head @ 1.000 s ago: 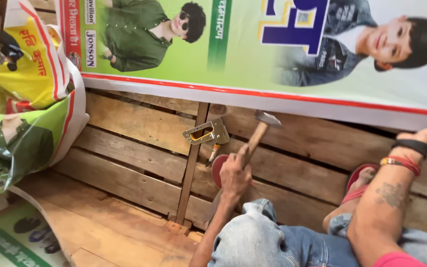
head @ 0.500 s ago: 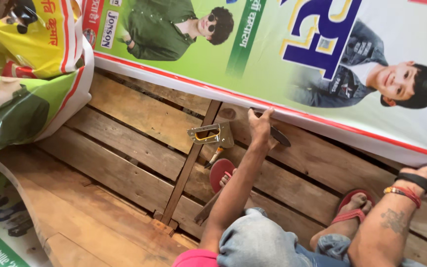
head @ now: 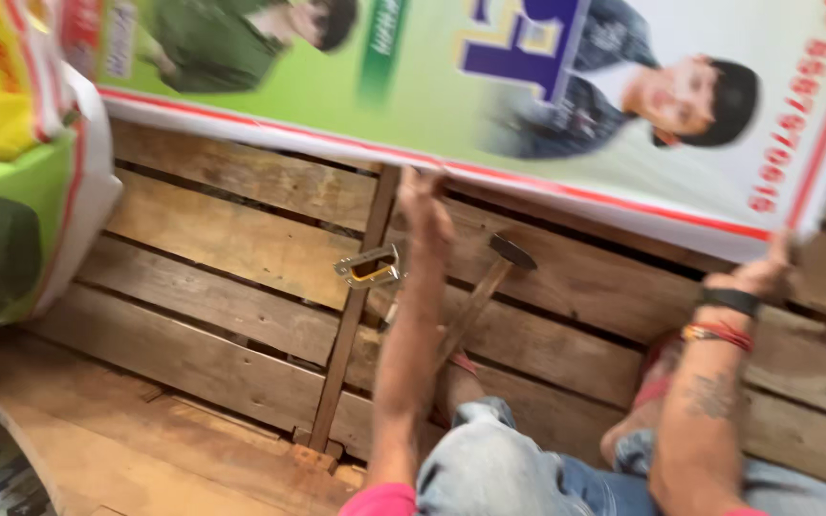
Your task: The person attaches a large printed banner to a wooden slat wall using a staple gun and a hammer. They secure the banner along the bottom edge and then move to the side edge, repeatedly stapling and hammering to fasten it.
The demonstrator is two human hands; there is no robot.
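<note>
Motion is blurring the left hand (head: 424, 205) at the banner (head: 528, 115); the banner's edge is hiding the right hand's (head: 762, 277) fingertips.

A long printed banner (head: 489, 86), green fading to white with a red border, spans the frame's top; a rolled yellow-green banner (head: 21, 162) fills the upper left.

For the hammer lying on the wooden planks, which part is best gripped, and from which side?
Grip the hammer by its wooden handle, toward the lower end away from the dark head, which points up-right toward the banner. It lies flat and slanted on the planks, just right of the left hand's forearm, so coming from above looks best; the handle's lowest part is hidden.
</note>
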